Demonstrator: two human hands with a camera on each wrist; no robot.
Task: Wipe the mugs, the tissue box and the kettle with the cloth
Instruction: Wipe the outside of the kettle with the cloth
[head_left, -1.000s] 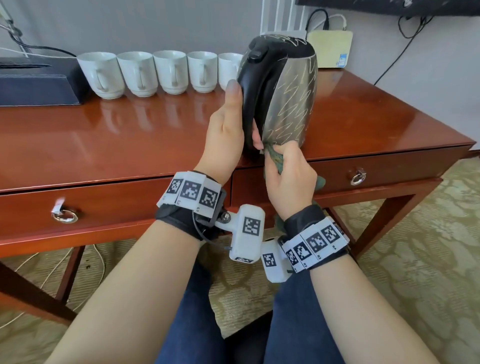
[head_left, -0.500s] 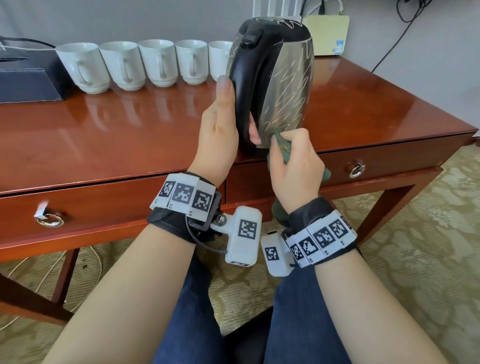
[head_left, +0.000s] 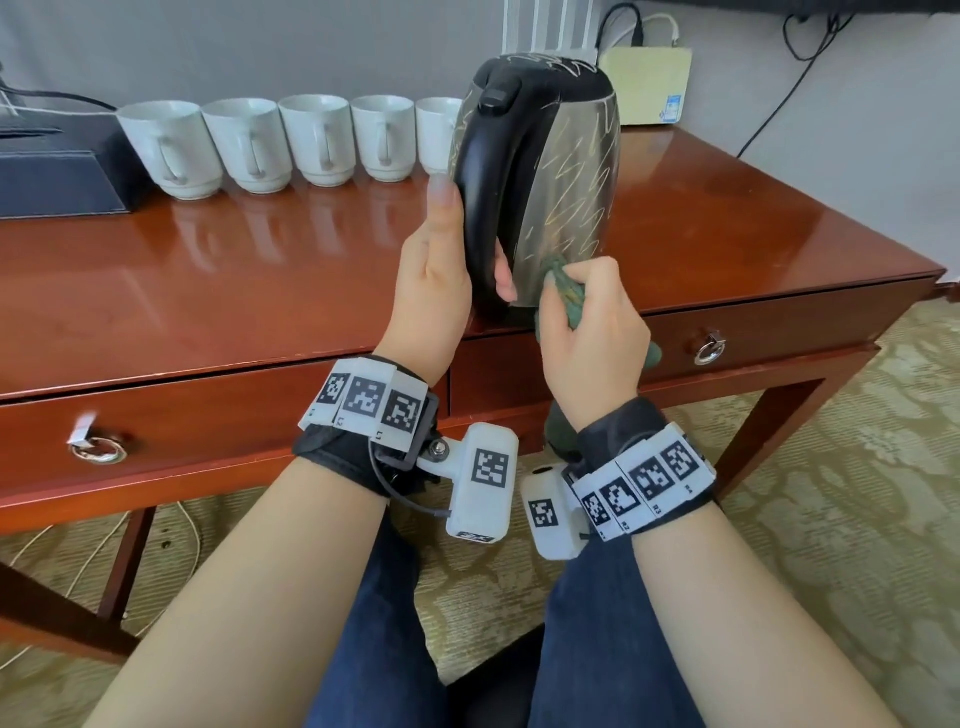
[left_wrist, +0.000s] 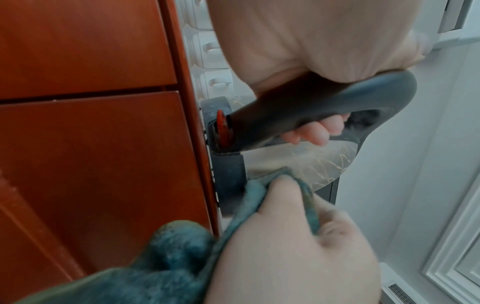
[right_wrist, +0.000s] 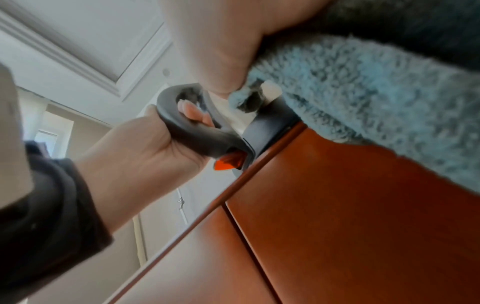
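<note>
A steel kettle (head_left: 566, 171) with a black handle (head_left: 480, 208) and scribble marks stands at the desk's front edge, tilted slightly. My left hand (head_left: 441, 270) grips its handle (left_wrist: 311, 111), thumb up along it. My right hand (head_left: 587, 322) holds a bunched green-blue cloth (head_left: 563, 286) and presses it on the kettle's lower side (left_wrist: 319, 162). The cloth (right_wrist: 363, 86) hangs below that hand. Several white mugs (head_left: 311, 140) line the desk's back. The dark tissue box (head_left: 57, 171) sits at the back left.
The red-brown wooden desk (head_left: 208, 291) has two front drawers with ring pulls (head_left: 98, 449). A cream box (head_left: 649, 85) with cables sits behind the kettle. My knees in blue jeans (head_left: 597, 649) are below the desk, over patterned carpet (head_left: 857, 493).
My right hand with the cloth has moved up the kettle's lower side, from its bottom edge. The left hand keeps its grip on the handle.
</note>
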